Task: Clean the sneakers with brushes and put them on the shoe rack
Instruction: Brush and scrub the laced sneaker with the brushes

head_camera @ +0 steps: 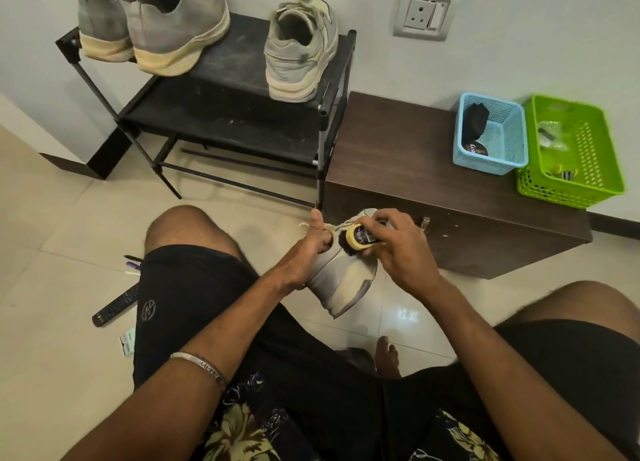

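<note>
My left hand (308,249) grips a grey sneaker (341,280) with a cream sole, fingers tucked inside its opening, thumb up. The shoe hangs in the air between my knees, sole facing right. My right hand (394,249) holds a small brush (360,238) with a yellow body and dark bristles, pressed against the sneaker's upper near the collar. The black shoe rack (235,62) stands at the back. On its top shelf rest the matching grey sneaker (300,45) at the right and a pair of grey slip-on shoes (152,24) at the left.
A brown low cabinet (415,170) stands right of the rack, bearing a blue basket (512,138) and a green basket (588,149) with small items. A remote control (116,305) and pens (133,265) lie on the tiled floor by my left leg.
</note>
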